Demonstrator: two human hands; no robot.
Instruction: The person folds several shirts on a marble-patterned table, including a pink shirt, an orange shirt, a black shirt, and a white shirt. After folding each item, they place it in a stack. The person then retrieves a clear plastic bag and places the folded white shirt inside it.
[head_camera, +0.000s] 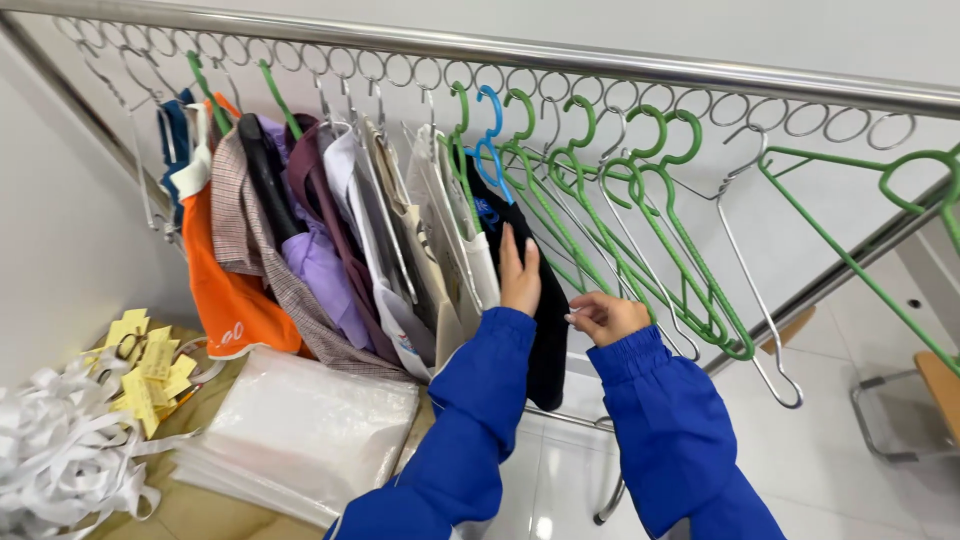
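My left hand (519, 275) lies flat, fingers up, against a black garment (550, 335) that hangs on a blue hanger (490, 140) from the steel ring rail (640, 70). My right hand (605, 317) is curled just right of that garment, near its edge; whether it pinches the cloth I cannot tell. Both arms wear blue sleeves. Left of the black garment hang white, maroon, lilac, checked and orange clothes (330, 240). To the right hang several bare green hangers (660, 240) and a wire hanger (750, 290).
On the table at lower left sit a stack of clear plastic bags (300, 430), yellow tags (150, 375) and a heap of white strips (50, 450). A white tiled floor (830, 460) and a chair frame (900, 410) lie to the right.
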